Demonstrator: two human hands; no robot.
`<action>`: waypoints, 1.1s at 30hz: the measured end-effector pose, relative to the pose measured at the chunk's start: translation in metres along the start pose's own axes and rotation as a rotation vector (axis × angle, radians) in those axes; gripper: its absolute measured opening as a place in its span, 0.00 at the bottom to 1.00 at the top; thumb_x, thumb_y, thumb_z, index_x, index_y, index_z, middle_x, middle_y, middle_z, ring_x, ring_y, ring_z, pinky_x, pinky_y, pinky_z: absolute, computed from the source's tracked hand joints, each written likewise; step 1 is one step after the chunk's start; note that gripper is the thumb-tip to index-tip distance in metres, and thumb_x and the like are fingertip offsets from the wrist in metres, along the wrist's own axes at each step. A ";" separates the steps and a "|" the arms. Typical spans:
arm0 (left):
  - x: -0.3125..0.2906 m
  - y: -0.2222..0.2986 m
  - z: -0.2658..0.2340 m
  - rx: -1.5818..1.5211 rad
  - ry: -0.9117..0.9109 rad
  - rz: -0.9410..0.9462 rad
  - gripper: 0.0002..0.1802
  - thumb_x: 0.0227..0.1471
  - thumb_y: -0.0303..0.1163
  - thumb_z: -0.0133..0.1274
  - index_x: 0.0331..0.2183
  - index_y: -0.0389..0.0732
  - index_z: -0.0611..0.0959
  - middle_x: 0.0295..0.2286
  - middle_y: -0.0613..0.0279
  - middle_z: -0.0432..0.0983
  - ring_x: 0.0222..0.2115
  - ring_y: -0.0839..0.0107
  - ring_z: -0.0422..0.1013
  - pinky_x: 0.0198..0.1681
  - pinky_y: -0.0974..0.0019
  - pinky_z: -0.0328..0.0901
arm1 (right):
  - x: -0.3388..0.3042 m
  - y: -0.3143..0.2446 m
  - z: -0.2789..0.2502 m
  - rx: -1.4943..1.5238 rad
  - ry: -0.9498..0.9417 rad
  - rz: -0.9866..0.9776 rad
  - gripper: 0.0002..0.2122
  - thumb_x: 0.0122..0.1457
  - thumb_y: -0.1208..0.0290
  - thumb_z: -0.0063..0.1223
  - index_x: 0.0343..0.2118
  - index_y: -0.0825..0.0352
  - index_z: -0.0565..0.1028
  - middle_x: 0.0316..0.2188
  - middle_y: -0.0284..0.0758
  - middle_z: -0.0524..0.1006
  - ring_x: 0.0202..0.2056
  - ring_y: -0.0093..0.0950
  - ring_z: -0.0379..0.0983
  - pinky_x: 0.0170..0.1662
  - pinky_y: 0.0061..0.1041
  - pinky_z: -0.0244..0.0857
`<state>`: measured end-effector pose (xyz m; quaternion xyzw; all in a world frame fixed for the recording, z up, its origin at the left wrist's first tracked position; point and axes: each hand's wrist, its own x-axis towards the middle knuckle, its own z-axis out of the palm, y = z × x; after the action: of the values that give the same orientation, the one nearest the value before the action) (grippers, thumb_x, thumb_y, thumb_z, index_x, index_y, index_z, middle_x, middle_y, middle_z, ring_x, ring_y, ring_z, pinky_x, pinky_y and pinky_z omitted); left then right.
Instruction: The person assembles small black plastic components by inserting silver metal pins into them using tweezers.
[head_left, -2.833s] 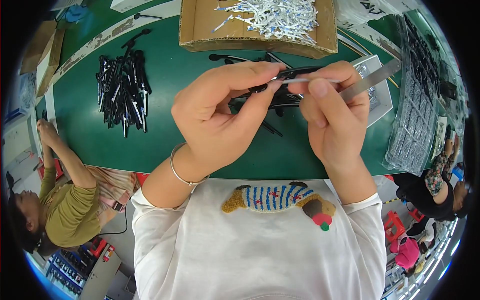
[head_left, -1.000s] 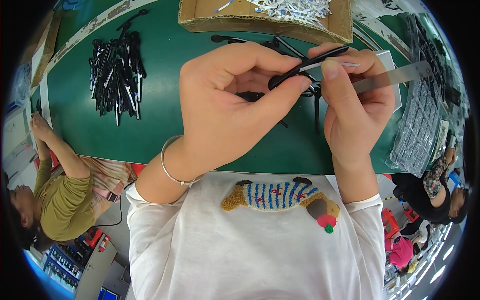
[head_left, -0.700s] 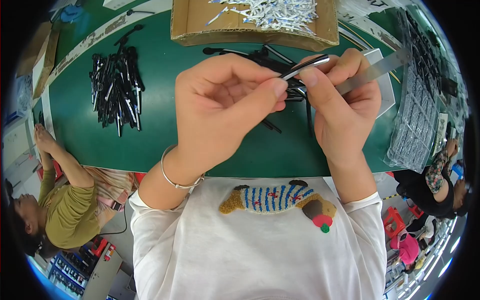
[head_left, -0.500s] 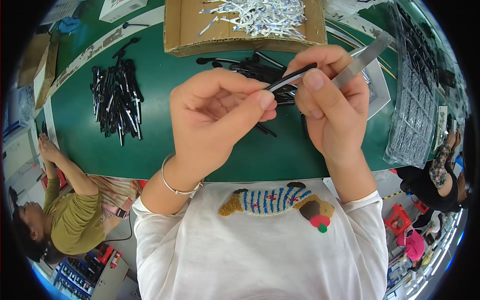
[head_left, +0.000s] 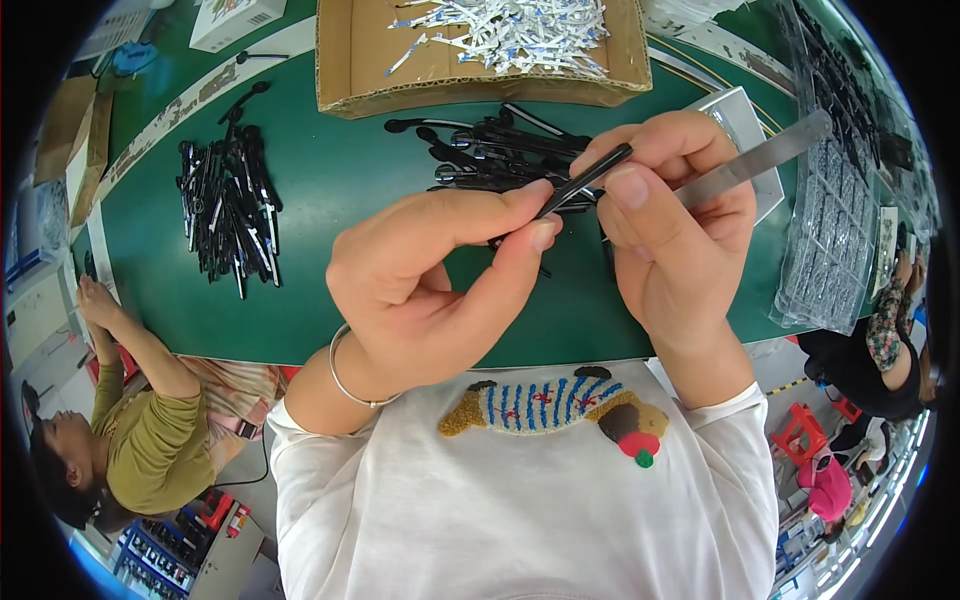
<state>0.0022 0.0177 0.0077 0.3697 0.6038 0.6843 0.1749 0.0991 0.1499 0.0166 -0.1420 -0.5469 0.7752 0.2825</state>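
Observation:
A slim black stick-like part (head_left: 588,174) slants up to the right between my hands. The thumb and forefinger of my left hand (head_left: 430,275) pinch its lower end. My right hand (head_left: 680,225) is closed round a flat, silvery metal tool (head_left: 757,160), whose rounded end sticks out to the right. Its thumb and forefinger are at the upper end of the black part; whether they grip it, I cannot tell. The other end of the metal tool is hidden by my fingers. Behind my hands lies a heap of similar black parts (head_left: 480,150), some with a pale strip.
Another heap of black parts (head_left: 232,205) lies on the left of the green table (head_left: 310,270). A cardboard box (head_left: 480,98) of white-and-blue paper strips stands at the back. To the right are a white tray (head_left: 768,190) and clear plastic trays (head_left: 825,240). A person (head_left: 150,430) sits at the left.
The black part has turned, so its pale strip no longer shows. My left fingertips have drawn together on it. My right hand has shifted slightly right, and the metal tool has tipped lower.

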 end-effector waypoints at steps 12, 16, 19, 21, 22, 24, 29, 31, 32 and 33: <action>0.002 0.003 -0.001 0.185 0.028 0.075 0.10 0.36 0.16 0.59 0.27 0.33 0.82 0.22 0.58 0.78 0.17 0.75 0.71 0.20 0.78 0.64 | 0.002 0.005 0.000 -0.003 -0.010 -0.053 0.06 0.52 0.82 0.49 0.33 0.70 0.67 0.30 0.49 0.74 0.13 0.12 0.52 0.16 0.11 0.45; 0.002 0.004 -0.004 0.203 0.016 0.085 0.10 0.36 0.15 0.59 0.27 0.33 0.82 0.21 0.58 0.78 0.17 0.75 0.71 0.19 0.77 0.64 | 0.003 0.001 0.001 -0.053 0.018 -0.035 0.05 0.52 0.82 0.50 0.31 0.70 0.68 0.29 0.49 0.75 0.14 0.11 0.53 0.16 0.11 0.45; 0.001 0.006 -0.011 0.209 -0.167 0.088 0.11 0.43 0.11 0.52 0.34 0.26 0.78 0.29 0.48 0.76 0.26 0.65 0.76 0.27 0.71 0.73 | 0.004 -0.001 -0.001 -0.127 0.008 -0.087 0.05 0.50 0.83 0.51 0.30 0.70 0.68 0.28 0.49 0.75 0.14 0.12 0.53 0.17 0.11 0.46; 0.000 0.006 -0.012 0.186 -0.159 0.072 0.11 0.43 0.11 0.52 0.33 0.26 0.78 0.29 0.48 0.76 0.26 0.66 0.76 0.27 0.71 0.73 | 0.005 -0.002 -0.003 -0.189 -0.029 -0.141 0.06 0.49 0.84 0.52 0.30 0.71 0.69 0.28 0.47 0.75 0.18 0.16 0.63 0.21 0.12 0.55; 0.001 0.006 -0.009 0.186 -0.158 0.072 0.11 0.43 0.11 0.52 0.33 0.26 0.78 0.29 0.48 0.76 0.26 0.66 0.76 0.27 0.71 0.73 | 0.005 -0.003 -0.004 -0.189 -0.029 -0.141 0.06 0.49 0.84 0.52 0.30 0.71 0.69 0.28 0.47 0.75 0.18 0.16 0.63 0.21 0.12 0.55; 0.002 0.006 -0.003 0.191 -0.011 0.096 0.09 0.36 0.15 0.58 0.27 0.32 0.81 0.21 0.56 0.77 0.17 0.73 0.72 0.20 0.76 0.65 | 0.006 -0.004 -0.004 -0.252 -0.048 -0.170 0.06 0.48 0.85 0.52 0.30 0.71 0.69 0.26 0.43 0.75 0.26 0.25 0.71 0.29 0.18 0.64; -0.001 0.007 0.000 0.152 0.007 0.053 0.10 0.36 0.14 0.58 0.28 0.32 0.81 0.22 0.56 0.78 0.19 0.74 0.74 0.21 0.77 0.66 | 0.002 0.001 0.005 -0.161 -0.093 -0.198 0.08 0.50 0.86 0.50 0.33 0.72 0.66 0.23 0.37 0.72 0.31 0.33 0.74 0.35 0.26 0.69; -0.003 0.008 0.000 0.109 0.015 0.025 0.10 0.37 0.14 0.57 0.29 0.32 0.81 0.23 0.56 0.78 0.20 0.75 0.74 0.22 0.77 0.67 | 0.002 0.002 0.009 -0.050 -0.050 -0.238 0.12 0.51 0.85 0.49 0.38 0.71 0.63 0.22 0.36 0.72 0.30 0.34 0.75 0.36 0.28 0.69; -0.003 0.008 0.000 0.070 0.012 -0.003 0.11 0.37 0.13 0.57 0.30 0.31 0.81 0.23 0.56 0.78 0.20 0.76 0.74 0.22 0.78 0.67 | 0.002 0.003 0.008 -0.051 -0.051 -0.239 0.12 0.51 0.85 0.49 0.38 0.71 0.63 0.22 0.36 0.72 0.30 0.34 0.75 0.36 0.28 0.69; -0.003 0.008 0.000 0.031 0.009 -0.031 0.11 0.38 0.13 0.57 0.30 0.31 0.81 0.23 0.56 0.78 0.21 0.76 0.74 0.23 0.79 0.67 | 0.002 0.005 0.007 -0.063 -0.059 -0.246 0.12 0.51 0.85 0.49 0.38 0.71 0.62 0.22 0.36 0.73 0.30 0.34 0.75 0.36 0.28 0.69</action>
<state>0.0059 0.0135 0.0145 0.3600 0.6206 0.6737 0.1770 0.0929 0.1445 0.0150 -0.0596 -0.5922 0.7211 0.3546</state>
